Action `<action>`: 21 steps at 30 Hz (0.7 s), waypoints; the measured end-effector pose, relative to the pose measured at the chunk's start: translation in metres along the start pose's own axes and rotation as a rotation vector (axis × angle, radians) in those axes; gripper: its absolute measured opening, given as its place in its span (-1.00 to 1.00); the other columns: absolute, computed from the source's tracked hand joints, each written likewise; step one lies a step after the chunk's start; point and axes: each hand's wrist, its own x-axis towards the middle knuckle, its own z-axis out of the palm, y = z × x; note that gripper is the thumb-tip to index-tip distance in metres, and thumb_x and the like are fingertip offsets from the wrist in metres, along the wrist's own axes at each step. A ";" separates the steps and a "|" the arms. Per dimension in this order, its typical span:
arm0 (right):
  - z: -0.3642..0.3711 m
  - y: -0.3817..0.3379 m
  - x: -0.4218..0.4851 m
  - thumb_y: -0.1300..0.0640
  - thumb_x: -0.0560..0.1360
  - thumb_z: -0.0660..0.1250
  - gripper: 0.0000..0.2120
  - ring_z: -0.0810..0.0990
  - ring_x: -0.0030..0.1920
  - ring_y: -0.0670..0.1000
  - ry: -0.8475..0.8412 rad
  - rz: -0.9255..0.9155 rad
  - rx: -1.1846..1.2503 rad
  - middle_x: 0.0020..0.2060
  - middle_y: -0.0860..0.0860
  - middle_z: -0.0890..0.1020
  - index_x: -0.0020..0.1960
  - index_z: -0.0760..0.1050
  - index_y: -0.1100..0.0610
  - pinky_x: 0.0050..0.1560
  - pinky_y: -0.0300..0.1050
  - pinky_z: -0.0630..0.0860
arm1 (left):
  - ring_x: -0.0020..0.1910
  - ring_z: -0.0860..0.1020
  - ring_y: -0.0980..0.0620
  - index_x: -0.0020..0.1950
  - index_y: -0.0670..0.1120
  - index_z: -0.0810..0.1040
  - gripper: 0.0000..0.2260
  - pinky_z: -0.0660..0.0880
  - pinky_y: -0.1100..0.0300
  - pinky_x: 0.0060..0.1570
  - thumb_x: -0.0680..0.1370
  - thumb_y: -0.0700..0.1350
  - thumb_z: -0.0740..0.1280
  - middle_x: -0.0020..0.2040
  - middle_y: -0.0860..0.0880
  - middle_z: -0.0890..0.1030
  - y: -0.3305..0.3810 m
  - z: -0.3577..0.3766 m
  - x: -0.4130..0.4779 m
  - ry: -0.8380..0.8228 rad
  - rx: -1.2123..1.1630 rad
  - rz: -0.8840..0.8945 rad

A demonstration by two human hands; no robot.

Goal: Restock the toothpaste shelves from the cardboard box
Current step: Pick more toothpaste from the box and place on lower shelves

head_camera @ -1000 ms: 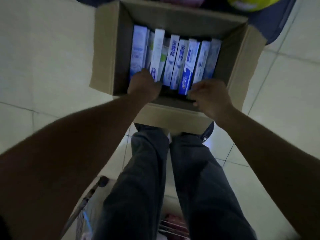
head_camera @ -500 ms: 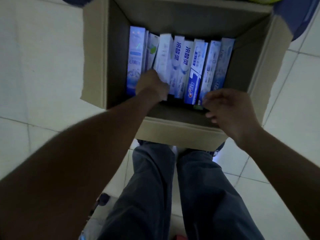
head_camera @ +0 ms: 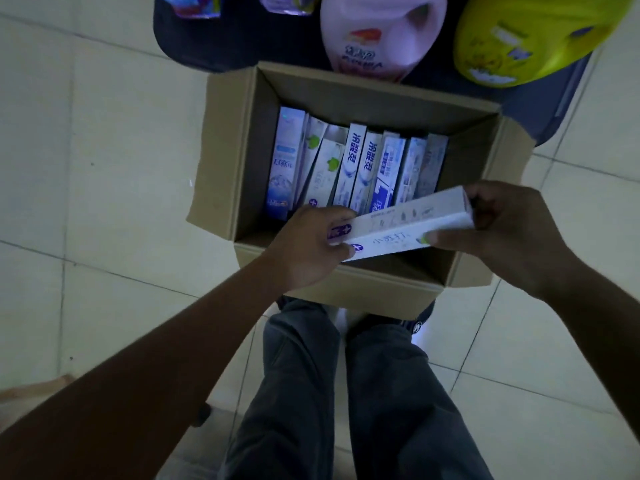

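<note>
While both hands are holding it, a white toothpaste carton (head_camera: 401,226) is lying crosswise just above the near part of the open cardboard box (head_camera: 346,287), its right end angling slightly toward the far side. The left hand (head_camera: 311,247) is pinching the carton's left end, and the right hand (head_camera: 509,230) is curling round its right end. Beyond it, a row of toothpaste cartons (head_camera: 356,168) is standing on end inside the box. The box is sitting on a pale tiled floor (head_camera: 104,168), touching the person's grey trouser legs (head_camera: 346,393). Farther off, a pink jug (head_camera: 381,32) and a yellow container (head_camera: 519,39) are resting on a dark surface.
</note>
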 end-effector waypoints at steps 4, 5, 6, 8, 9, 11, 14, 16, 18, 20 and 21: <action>0.002 0.022 -0.016 0.07 0.29 0.66 -0.63 0.71 -0.10 -0.02 0.193 0.045 -0.042 -0.13 -0.09 0.70 -0.26 0.52 -0.29 -0.20 0.09 0.68 | 0.17 0.58 -0.06 0.28 -0.02 0.56 -0.63 0.55 0.21 0.10 0.48 -0.03 0.43 0.29 -0.13 0.61 -0.017 -0.001 0.033 0.126 0.094 -0.212; 0.004 0.029 -0.019 0.05 0.29 0.66 -0.60 0.70 -0.10 -0.04 0.250 0.064 -0.031 -0.17 -0.14 0.69 -0.33 0.48 -0.30 -0.23 0.07 0.66 | 0.21 0.58 -0.13 0.29 -0.06 0.55 -0.63 0.53 0.14 0.12 0.50 -0.02 0.40 0.30 -0.15 0.59 -0.025 0.000 0.043 0.149 0.166 -0.290; 0.005 0.035 -0.022 0.03 0.28 0.67 -0.62 0.70 -0.13 -0.08 0.312 0.087 -0.006 -0.23 -0.19 0.68 -0.34 0.47 -0.28 -0.26 -0.02 0.63 | 0.23 0.57 -0.18 0.29 -0.10 0.55 -0.64 0.49 0.13 0.06 0.52 -0.02 0.40 0.29 -0.17 0.59 -0.033 0.003 0.054 0.159 0.252 -0.364; 0.008 0.048 -0.026 -0.03 0.25 0.67 -0.70 0.69 -0.20 -0.16 0.401 0.144 0.063 -0.29 -0.31 0.66 -0.25 0.53 -0.18 -0.27 -0.19 0.56 | 0.22 0.58 -0.22 0.26 -0.16 0.53 -0.66 0.44 0.09 -0.04 0.56 -0.03 0.41 0.26 -0.20 0.59 -0.049 0.011 0.071 0.158 0.399 -0.460; 0.010 0.052 -0.028 -0.05 0.25 0.67 -0.70 0.69 -0.20 -0.20 0.427 0.159 0.087 -0.27 -0.37 0.66 -0.21 0.55 -0.14 -0.26 -0.23 0.56 | 0.24 0.57 -0.23 0.29 -0.19 0.52 -0.63 0.47 0.05 -0.04 0.56 -0.02 0.42 0.27 -0.22 0.58 -0.056 0.017 0.080 0.143 0.453 -0.483; 0.016 0.058 -0.029 -0.06 0.25 0.67 -0.69 0.68 -0.21 -0.26 0.461 0.168 0.112 -0.23 -0.39 0.66 -0.18 0.55 -0.10 -0.28 -0.30 0.58 | 0.28 0.56 -0.25 0.34 -0.23 0.50 -0.55 0.50 0.02 0.01 0.56 0.00 0.44 0.32 -0.26 0.56 -0.066 0.027 0.098 0.092 0.529 -0.499; 0.024 0.067 -0.027 0.00 0.25 0.68 -0.69 0.69 -0.20 -0.23 0.496 0.160 0.165 -0.20 -0.35 0.69 -0.14 0.59 -0.10 -0.26 -0.38 0.59 | 0.29 0.56 -0.25 0.34 -0.24 0.51 -0.55 0.51 0.02 0.04 0.56 -0.02 0.45 0.34 -0.26 0.56 -0.077 0.039 0.126 0.032 0.580 -0.498; 0.028 0.074 -0.023 0.04 0.25 0.68 -0.69 0.71 -0.16 -0.20 0.490 0.150 0.188 -0.17 -0.33 0.70 -0.11 0.60 -0.09 -0.20 -0.35 0.62 | 0.33 0.54 -0.24 0.34 -0.26 0.50 -0.57 0.53 0.00 0.13 0.57 -0.06 0.43 0.36 -0.25 0.54 -0.085 0.046 0.139 0.015 0.628 -0.516; 0.032 0.081 -0.022 0.08 0.26 0.68 -0.68 0.72 -0.14 -0.19 0.495 0.143 0.211 -0.14 -0.29 0.72 -0.09 0.62 -0.06 -0.20 -0.36 0.61 | 0.41 0.47 -0.26 0.43 -0.30 0.39 -0.53 0.49 -0.05 0.27 0.60 -0.11 0.38 0.43 -0.27 0.47 -0.095 0.053 0.149 0.062 0.643 -0.560; 0.034 0.087 -0.023 0.12 0.26 0.68 -0.68 0.73 -0.14 -0.18 0.509 0.137 0.231 -0.14 -0.26 0.73 -0.08 0.63 -0.04 -0.19 -0.36 0.61 | 0.47 0.41 -0.27 0.52 -0.27 0.24 -0.41 0.43 -0.10 0.35 0.59 -0.13 0.41 0.49 -0.27 0.40 -0.103 0.057 0.157 0.126 0.590 -0.608; 0.035 0.087 -0.024 0.13 0.26 0.67 -0.69 0.73 -0.13 -0.16 0.512 0.140 0.248 -0.13 -0.23 0.74 -0.07 0.64 -0.03 -0.18 -0.33 0.62 | 0.48 0.40 -0.27 0.54 -0.27 0.19 -0.33 0.42 -0.10 0.37 0.57 -0.10 0.45 0.51 -0.27 0.39 -0.103 0.056 0.158 0.155 0.539 -0.623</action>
